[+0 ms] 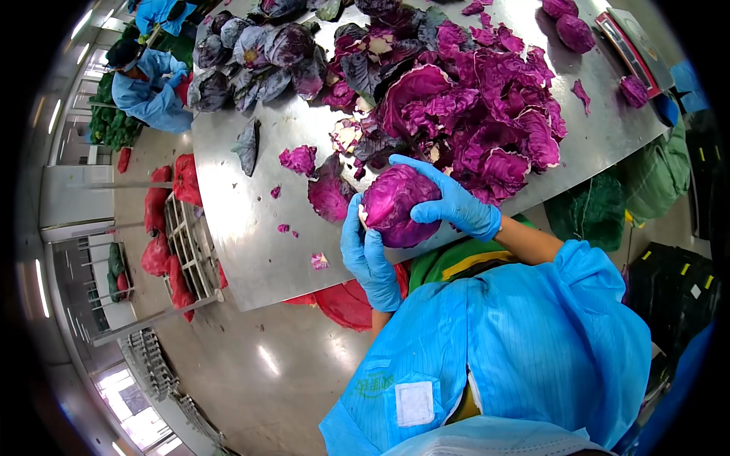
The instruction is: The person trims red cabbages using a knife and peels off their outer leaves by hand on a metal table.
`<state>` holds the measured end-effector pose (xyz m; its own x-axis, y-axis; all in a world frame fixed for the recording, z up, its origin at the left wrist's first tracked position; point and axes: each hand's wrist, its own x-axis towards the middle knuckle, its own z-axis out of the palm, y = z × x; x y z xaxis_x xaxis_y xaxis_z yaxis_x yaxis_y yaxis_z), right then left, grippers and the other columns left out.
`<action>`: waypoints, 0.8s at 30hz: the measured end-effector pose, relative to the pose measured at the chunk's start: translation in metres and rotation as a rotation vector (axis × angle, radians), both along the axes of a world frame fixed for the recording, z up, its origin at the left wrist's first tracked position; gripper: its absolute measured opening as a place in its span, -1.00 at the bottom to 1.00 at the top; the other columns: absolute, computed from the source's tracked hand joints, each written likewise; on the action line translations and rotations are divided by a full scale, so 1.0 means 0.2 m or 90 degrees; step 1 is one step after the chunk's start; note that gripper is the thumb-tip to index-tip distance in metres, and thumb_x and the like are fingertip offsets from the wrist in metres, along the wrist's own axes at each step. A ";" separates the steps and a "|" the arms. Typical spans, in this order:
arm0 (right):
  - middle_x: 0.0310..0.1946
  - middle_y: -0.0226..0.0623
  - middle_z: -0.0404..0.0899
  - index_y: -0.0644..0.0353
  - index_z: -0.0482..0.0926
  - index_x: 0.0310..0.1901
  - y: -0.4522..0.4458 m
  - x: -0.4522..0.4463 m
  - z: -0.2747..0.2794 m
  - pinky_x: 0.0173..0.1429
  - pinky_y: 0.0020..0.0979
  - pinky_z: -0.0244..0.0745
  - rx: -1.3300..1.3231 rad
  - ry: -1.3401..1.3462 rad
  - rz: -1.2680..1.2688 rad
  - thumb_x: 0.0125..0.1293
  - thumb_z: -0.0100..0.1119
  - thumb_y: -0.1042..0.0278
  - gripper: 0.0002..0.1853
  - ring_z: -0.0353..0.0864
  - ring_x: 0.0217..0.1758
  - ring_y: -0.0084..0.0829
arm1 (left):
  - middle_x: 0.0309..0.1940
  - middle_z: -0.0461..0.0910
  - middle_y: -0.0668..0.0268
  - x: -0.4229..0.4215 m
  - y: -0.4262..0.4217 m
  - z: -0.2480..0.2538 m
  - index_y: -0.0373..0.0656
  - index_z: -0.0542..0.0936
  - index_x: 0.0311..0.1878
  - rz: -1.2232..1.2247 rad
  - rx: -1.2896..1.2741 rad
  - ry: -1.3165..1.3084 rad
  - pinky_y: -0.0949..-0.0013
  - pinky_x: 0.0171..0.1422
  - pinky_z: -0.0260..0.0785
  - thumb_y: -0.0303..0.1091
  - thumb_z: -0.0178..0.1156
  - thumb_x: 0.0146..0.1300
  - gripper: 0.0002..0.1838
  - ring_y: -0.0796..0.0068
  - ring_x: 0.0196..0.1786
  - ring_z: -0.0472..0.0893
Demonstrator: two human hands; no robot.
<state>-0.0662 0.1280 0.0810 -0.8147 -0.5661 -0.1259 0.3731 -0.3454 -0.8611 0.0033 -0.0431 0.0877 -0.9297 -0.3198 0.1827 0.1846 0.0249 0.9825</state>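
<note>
Between my two blue-gloved hands is a round red cabbage, held over the near edge of the steel table. My left hand grips its left side, fingers against the pale cut stem. My right hand wraps round the top and right side, thumb across the front. Just behind the cabbage lies a loose purple leaf. A large heap of peeled purple leaves spreads beyond my right hand. Small leaf scraps are scattered left of the cabbage.
Whole dark cabbages are piled at the far left of the table. Peeled cabbages and a scale stand at the right. A co-worker in blue is at the upper left. Red sacks sit beside a pallet.
</note>
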 end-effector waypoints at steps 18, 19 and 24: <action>0.53 -0.08 0.03 0.22 -0.05 0.54 0.00 0.00 0.11 0.61 -0.17 -0.07 0.205 0.428 -0.094 -0.14 0.60 0.09 0.27 0.08 0.58 -0.21 | -0.08 0.66 0.22 0.01 -0.20 -0.02 -0.34 0.58 0.14 -0.111 0.102 -0.221 0.34 0.17 0.39 -0.23 0.12 0.40 -0.60 0.45 0.00 0.58; 0.53 -0.08 0.03 0.22 -0.05 0.54 0.01 -0.01 0.11 0.61 -0.18 -0.07 0.220 0.446 -0.074 -0.14 0.59 0.09 0.27 0.08 0.58 -0.21 | -0.10 0.67 0.20 0.02 -0.21 0.01 -0.35 0.59 0.13 -0.123 0.026 -0.215 0.33 0.12 0.41 -0.24 0.11 0.41 -0.60 0.45 -0.04 0.59; 0.53 -0.09 0.05 0.25 -0.02 0.53 0.01 0.01 0.12 0.61 -0.18 -0.05 0.259 0.483 -0.059 -0.15 0.57 0.11 0.25 0.08 0.58 -0.20 | -0.30 0.67 0.18 0.04 -0.19 -0.06 -0.38 0.61 0.01 -0.028 -0.394 -0.058 0.30 -0.09 0.47 -0.26 0.02 0.45 -0.65 0.42 -0.26 0.62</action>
<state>-0.0636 0.1295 0.1056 -0.8015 -0.5221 0.2916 -0.3666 0.0437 -0.9294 0.0119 -0.0817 0.0766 -0.9600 -0.1414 0.2416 0.1145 0.5891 0.7999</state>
